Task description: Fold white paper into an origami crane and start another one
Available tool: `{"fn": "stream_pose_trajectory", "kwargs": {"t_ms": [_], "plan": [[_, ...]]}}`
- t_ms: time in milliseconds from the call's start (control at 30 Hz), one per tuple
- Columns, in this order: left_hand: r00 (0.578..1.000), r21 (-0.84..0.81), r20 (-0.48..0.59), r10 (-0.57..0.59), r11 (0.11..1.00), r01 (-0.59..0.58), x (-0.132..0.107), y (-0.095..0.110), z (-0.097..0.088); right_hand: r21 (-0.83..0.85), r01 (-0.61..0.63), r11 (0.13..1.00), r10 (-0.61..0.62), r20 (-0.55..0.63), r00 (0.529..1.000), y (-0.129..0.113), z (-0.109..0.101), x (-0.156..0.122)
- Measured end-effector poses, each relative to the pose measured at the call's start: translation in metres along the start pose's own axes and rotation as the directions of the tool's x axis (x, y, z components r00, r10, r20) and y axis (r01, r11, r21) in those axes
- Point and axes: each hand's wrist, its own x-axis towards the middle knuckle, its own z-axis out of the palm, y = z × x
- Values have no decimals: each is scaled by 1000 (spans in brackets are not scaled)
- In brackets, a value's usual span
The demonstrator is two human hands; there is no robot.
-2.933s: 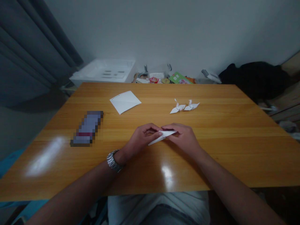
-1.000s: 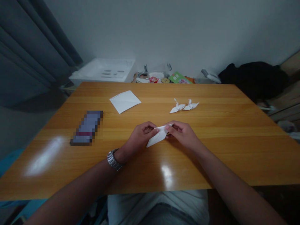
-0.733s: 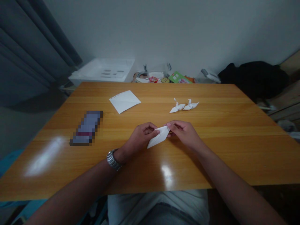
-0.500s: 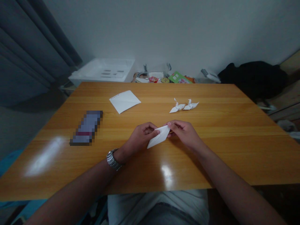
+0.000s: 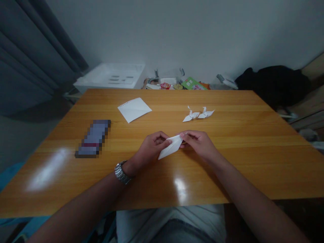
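Observation:
A small folded white paper (image 5: 171, 149), roughly diamond-shaped, is held between both hands above the near middle of the table. My left hand (image 5: 154, 148) grips its left side, thumb on top and fingers underneath. My right hand (image 5: 197, 141) pinches the upper right corner between thumb and fingers; some of those fingertips are hidden behind the paper. Beyond my right hand, two white origami cranes (image 5: 198, 114) stand side by side. A loose white sheet (image 5: 134, 110) with a row of punched holes along one edge lies farther off to the left.
On the left of the wooden table (image 5: 243, 135) lies a pixelated phone (image 5: 93, 138). Behind the far edge are a white plastic tray (image 5: 113, 76), a green booklet (image 5: 193, 83) and small packets. A dark heap (image 5: 273, 84) sits at the far right.
Almost nothing differs. Both hands keep their hold on the folded paper, which has shifted very slightly to the left in view.

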Motion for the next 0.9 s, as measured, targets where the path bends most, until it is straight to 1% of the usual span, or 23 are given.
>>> {"fn": "stream_pose_trajectory", "kwargs": {"t_ms": [167, 300, 400, 567, 700, 800, 900], "plan": [[1000, 9, -20, -7, 1000, 7, -1, 2, 0, -9, 11, 1000, -11, 6, 1000, 2, 0, 0], [1000, 68, -16, 22, 997, -21, -2, 7, 1, -45, 26, 999, -25, 25, 999, 0, 2, -1], [999, 64, -19, 33, 997, -32, -3, 7, 1, -42, 12, 999, -10, 37, 999, -2, 3, -2], [1000, 38, -9, 20, 999, -19, -2, 4, 0, 57, -36, 998, 33, 47, 998, -3, 3, -3], [1000, 54, -21, 13, 998, -12, -2, 5, -1, 159, -79, 984, 75, 32, 997, 4, 3, -2], [999, 64, -46, 14, 998, -11, -2, 5, -1, 220, -60, 974, 50, 50, 998, 8, 1, -1], [997, 76, -81, 16, 997, -10, -1, 5, -2, 228, -27, 973, 14, 60, 998, 8, -2, -1]]}}
